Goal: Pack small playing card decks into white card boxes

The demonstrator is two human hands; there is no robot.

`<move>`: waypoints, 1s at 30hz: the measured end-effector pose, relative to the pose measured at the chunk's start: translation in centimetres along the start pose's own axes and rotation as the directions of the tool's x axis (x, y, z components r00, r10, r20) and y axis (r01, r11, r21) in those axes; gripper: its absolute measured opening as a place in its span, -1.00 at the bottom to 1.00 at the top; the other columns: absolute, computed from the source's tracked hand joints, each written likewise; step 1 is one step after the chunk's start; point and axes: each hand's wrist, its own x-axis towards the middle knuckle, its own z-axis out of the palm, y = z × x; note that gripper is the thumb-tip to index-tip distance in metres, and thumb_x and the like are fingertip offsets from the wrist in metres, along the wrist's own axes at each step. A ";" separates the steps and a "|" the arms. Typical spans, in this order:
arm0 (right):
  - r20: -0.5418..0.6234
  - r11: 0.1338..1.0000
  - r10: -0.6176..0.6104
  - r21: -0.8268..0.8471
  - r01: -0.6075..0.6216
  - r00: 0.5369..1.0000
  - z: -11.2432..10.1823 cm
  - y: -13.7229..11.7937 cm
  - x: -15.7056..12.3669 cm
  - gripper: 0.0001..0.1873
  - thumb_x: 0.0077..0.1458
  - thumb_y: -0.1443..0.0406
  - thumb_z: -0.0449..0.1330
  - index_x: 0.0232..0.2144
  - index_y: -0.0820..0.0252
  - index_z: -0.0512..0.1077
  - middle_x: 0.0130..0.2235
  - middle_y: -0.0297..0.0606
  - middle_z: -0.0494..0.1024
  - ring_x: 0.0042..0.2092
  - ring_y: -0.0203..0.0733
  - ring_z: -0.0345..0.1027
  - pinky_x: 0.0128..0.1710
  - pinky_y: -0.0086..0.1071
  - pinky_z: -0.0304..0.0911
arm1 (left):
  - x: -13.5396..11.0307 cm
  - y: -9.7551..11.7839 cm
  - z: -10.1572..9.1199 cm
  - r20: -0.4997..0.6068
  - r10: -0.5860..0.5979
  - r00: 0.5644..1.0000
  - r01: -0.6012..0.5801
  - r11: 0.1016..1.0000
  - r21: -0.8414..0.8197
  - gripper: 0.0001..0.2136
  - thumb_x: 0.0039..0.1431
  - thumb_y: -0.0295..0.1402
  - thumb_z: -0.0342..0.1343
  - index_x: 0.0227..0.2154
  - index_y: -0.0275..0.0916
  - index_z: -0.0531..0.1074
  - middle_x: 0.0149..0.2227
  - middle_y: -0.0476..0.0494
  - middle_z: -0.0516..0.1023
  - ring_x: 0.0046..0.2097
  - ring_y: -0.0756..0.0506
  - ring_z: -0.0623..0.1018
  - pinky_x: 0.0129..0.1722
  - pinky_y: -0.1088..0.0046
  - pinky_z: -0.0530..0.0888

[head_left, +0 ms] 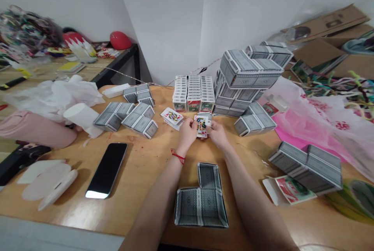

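Observation:
Both hands hold a small group of playing cards (201, 128) above the middle of the table, a picture card facing up. My left hand (188, 131) pinches the left edge, while my right hand (216, 133) grips the right side, its fingers partly hidden. To the left lie loose playing cards (172, 116) with a queen on top. Just behind my hands stand rows of stacked card boxes (193, 93). Between my forearms rests an L-shaped block made of grey-backed cards (201, 200).
A tall stack of card blocks (248, 76) stands at the back right. More card blocks (140, 120) sit on the left, near a phone (106, 170) and a white roll (84, 118). An open card box (290, 189) and another card block (308, 167) lie at right.

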 end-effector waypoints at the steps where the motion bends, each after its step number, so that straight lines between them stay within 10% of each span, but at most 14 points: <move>1: 0.006 1.000 0.004 0.001 -0.004 1.000 0.1 -0.1 -0.1 -0.73 -0.23 0.20 0.20 -0.41 0.18 0.28 -0.51 -0.33 0.50 -0.55 -0.23 0.34 -0.61 -0.37 0.30 | -0.1 0.1 0.0 0.002 0.026 1.000 -0.026 0.999 0.040 -0.80 0.10 -0.34 -0.09 -0.58 -0.26 0.27 -0.58 0.00 0.33 -0.51 0.03 0.29 -0.52 0.53 0.15; 11: 0.058 0.994 0.015 -0.112 -0.009 0.998 0.4 -0.8 -0.9 -0.78 -0.11 0.16 0.13 -0.44 0.15 0.24 -0.65 -0.38 0.44 -0.65 -0.24 0.32 -0.71 -0.43 0.19 | -0.6 0.9 -0.6 0.007 0.047 0.999 -0.048 0.968 0.245 -0.61 0.20 -0.20 -0.23 -0.62 -0.26 0.32 -0.60 -0.13 0.37 -0.55 -0.02 0.30 -0.52 0.44 0.04; 17: -0.058 0.986 -0.078 -0.149 0.069 0.995 1.0 -0.4 -0.7 -0.77 -0.07 0.10 0.07 -0.47 0.13 0.23 -0.67 -0.37 0.42 -0.68 -0.24 0.28 -0.72 -0.42 0.12 | -0.4 0.7 -0.9 -0.020 -0.005 1.000 0.006 0.999 0.046 -0.61 0.14 -0.17 -0.12 -0.69 -0.27 0.30 -0.65 -0.06 0.32 -0.56 0.03 0.26 -0.53 0.48 0.07; 24: -0.217 0.986 -0.153 -0.106 0.132 0.964 0.2 -0.8 -0.3 -0.72 -0.09 0.07 0.08 -0.43 0.15 0.26 -0.61 -0.32 0.46 -0.62 -0.21 0.32 -0.67 -0.40 0.15 | 0.3 0.1 -1.1 0.293 0.142 0.945 -0.005 0.905 -0.425 -0.84 0.07 -0.40 -0.05 -0.32 -0.28 0.40 -0.40 -0.05 0.45 -0.45 0.05 0.36 -0.44 0.57 0.29; 30: -0.183 0.989 -0.136 -0.089 0.121 0.974 -0.2 -0.7 -0.1 -0.68 -0.11 0.05 0.10 -0.42 0.17 0.28 -0.55 -0.25 0.50 -0.55 -0.14 0.38 -0.64 -0.37 0.19 | 0.3 0.1 -1.1 0.289 0.076 0.954 0.038 0.928 -0.370 -0.89 0.02 -0.46 -0.03 -0.45 -0.31 0.40 -0.53 -0.01 0.39 -0.51 0.06 0.34 -0.48 0.58 0.27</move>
